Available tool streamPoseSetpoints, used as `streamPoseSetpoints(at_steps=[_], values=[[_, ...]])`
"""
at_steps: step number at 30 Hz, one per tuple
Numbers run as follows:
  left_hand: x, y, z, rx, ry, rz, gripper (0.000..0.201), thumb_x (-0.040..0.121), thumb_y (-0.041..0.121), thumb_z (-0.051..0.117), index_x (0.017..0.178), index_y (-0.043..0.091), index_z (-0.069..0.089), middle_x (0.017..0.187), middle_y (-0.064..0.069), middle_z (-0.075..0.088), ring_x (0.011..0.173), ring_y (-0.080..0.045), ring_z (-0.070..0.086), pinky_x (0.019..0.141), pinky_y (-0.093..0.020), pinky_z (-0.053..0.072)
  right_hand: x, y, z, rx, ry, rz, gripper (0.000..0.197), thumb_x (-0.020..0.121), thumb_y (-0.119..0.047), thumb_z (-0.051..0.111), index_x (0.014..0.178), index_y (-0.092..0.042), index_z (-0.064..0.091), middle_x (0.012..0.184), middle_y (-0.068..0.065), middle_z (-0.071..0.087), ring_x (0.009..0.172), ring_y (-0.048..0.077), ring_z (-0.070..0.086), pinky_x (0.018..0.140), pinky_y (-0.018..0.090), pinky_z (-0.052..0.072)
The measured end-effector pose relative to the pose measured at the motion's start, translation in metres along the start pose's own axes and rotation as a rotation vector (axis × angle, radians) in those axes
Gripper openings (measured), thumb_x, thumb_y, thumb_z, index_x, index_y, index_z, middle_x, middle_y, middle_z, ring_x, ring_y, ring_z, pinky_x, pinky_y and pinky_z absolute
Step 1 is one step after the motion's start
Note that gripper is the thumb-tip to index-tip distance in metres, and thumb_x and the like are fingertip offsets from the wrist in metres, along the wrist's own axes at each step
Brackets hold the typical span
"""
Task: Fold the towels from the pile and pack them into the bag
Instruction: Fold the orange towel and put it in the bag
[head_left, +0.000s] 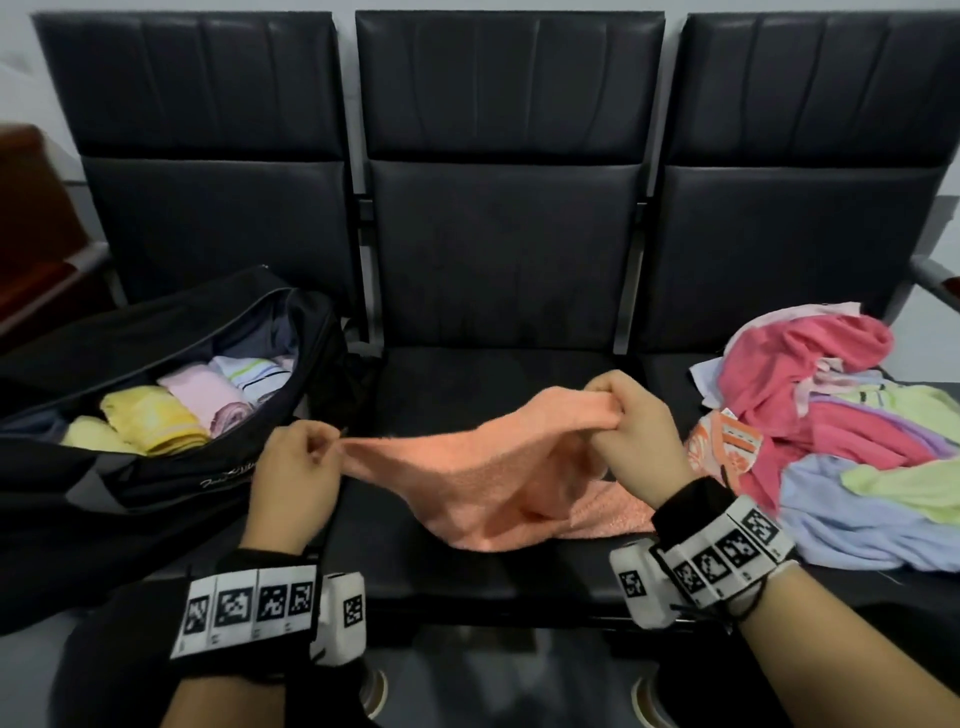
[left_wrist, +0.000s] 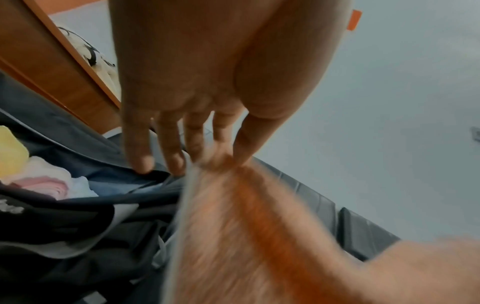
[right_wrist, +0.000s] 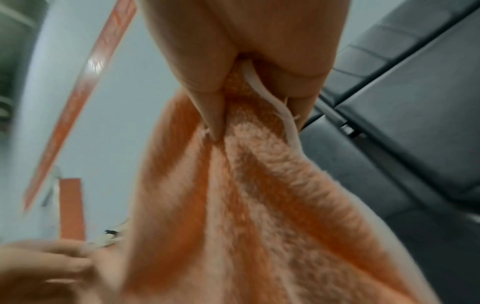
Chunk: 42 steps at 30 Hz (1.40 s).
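Note:
An orange towel (head_left: 488, 483) hangs stretched between my two hands over the middle seat, its lower part resting on the cushion. My left hand (head_left: 311, 457) pinches one corner beside the bag; the left wrist view shows thumb and forefinger pinching the orange towel (left_wrist: 233, 226). My right hand (head_left: 623, 415) grips a bunched edge higher up, and the right wrist view shows the fingers closed round the orange towel (right_wrist: 246, 195). The open black bag (head_left: 171, 467) lies on the left seat with several folded towels (head_left: 156, 415) inside. The towel pile (head_left: 841, 431) lies on the right seat.
The three black seats form one bench (head_left: 509, 249) with upright backrests behind. A wooden piece of furniture (head_left: 31, 218) stands at the far left. The front strip of the middle cushion (head_left: 467, 582) is bare below the towel.

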<state>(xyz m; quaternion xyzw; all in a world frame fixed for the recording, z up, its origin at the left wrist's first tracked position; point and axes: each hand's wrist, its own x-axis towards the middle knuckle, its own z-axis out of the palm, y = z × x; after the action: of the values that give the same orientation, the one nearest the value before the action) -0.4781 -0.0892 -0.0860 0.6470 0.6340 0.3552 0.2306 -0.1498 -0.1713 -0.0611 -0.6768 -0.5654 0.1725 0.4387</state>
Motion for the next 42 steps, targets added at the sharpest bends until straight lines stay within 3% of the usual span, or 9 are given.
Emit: streamPoseSetpoints(at_steps=[6,9,15,20,26,30,38,40,42], values=[[-0.029,0.062,0.037,-0.339,-0.41,0.125,0.031,0.095,0.017,0.065,0.126,0.015,0.065,0.12,0.005,0.069,0.109,0.0,0.064,0.102,-0.024,0.048,-0.015,-0.031,0.039,0.108,-0.258,-0.192,0.059,0.068,-0.002,0.058,0.115,-0.038,0.059,0.092,-0.012,0.067,0.089,0.008,0.067,0.078,0.02,0.051],[-0.039,0.079,0.047,-0.381,-0.584,0.191,0.026,0.096,0.015,0.065,0.121,0.017,0.067,0.111,0.004,0.073,0.106,-0.007,0.068,0.097,-0.031,0.053,-0.02,-0.036,0.051,0.108,-0.344,-0.233,0.066,0.07,-0.002,0.056,0.124,-0.04,0.054,0.093,-0.015,0.066,0.091,0.006,0.066,0.08,0.021,0.052],[-0.042,0.073,0.052,-0.375,-0.589,0.219,0.017,0.092,0.013,0.069,0.109,0.017,0.073,0.099,0.001,0.076,0.095,-0.013,0.071,0.088,-0.034,0.056,-0.024,-0.032,0.057,0.012,-0.316,-0.276,0.061,0.07,-0.001,0.06,0.123,-0.03,0.057,0.09,-0.014,0.061,0.087,0.003,0.06,0.077,0.018,0.049],[-0.038,0.063,0.046,-0.256,-0.439,0.282,0.018,0.088,0.012,0.071,0.077,0.026,0.069,0.07,0.011,0.066,0.065,-0.002,0.058,0.065,-0.022,0.047,-0.024,-0.024,0.054,-0.017,-0.252,-0.212,0.047,0.071,-0.002,0.063,0.108,-0.032,0.06,0.078,-0.012,0.057,0.074,0.005,0.055,0.065,0.013,0.041],[-0.034,0.067,0.028,-0.319,-0.257,0.378,0.015,0.095,0.011,0.064,0.083,0.019,0.062,0.078,0.005,0.065,0.07,-0.008,0.06,0.065,-0.016,0.046,-0.022,-0.031,0.04,0.086,-0.338,-0.209,0.022,0.073,-0.036,0.075,0.092,-0.034,0.065,0.08,-0.017,0.065,0.078,0.006,0.063,0.069,0.017,0.049],[-0.033,0.07,0.014,-0.361,-0.234,0.43,0.01,0.094,0.022,0.063,0.084,0.023,0.062,0.075,0.013,0.063,0.068,0.0,0.056,0.063,-0.01,0.042,-0.017,-0.032,0.028,0.181,-0.384,-0.185,0.008,0.083,-0.031,0.075,0.084,-0.034,0.067,0.077,-0.009,0.067,0.075,0.006,0.063,0.073,0.026,0.052],[0.0,0.043,-0.021,-0.561,0.142,0.244,0.012,0.091,0.027,0.057,0.086,0.036,0.063,0.084,0.014,0.064,0.081,-0.005,0.057,0.077,-0.025,0.046,-0.003,0.016,0.004,0.0,-0.486,-0.118,0.015,0.087,-0.025,0.075,0.075,-0.031,0.069,0.069,-0.019,0.065,0.066,-0.005,0.057,0.073,0.012,0.041],[0.008,0.034,-0.033,-0.587,0.29,0.191,0.012,0.092,0.029,0.055,0.086,0.036,0.063,0.084,0.014,0.065,0.08,-0.005,0.058,0.076,-0.029,0.048,-0.003,0.03,-0.001,-0.17,-0.479,-0.073,0.01,0.087,-0.033,0.073,0.078,-0.033,0.07,0.075,-0.021,0.069,0.074,-0.003,0.062,0.088,0.025,0.042],[0.015,0.025,-0.042,-0.597,0.432,0.135,0.01,0.092,0.029,0.053,0.086,0.032,0.06,0.083,0.014,0.066,0.079,-0.004,0.059,0.077,-0.031,0.05,0.001,0.04,-0.01,-0.191,-0.361,-0.041,0.014,0.085,-0.028,0.075,0.074,-0.032,0.07,0.073,-0.013,0.071,0.074,0.001,0.064,0.08,0.031,0.047]])
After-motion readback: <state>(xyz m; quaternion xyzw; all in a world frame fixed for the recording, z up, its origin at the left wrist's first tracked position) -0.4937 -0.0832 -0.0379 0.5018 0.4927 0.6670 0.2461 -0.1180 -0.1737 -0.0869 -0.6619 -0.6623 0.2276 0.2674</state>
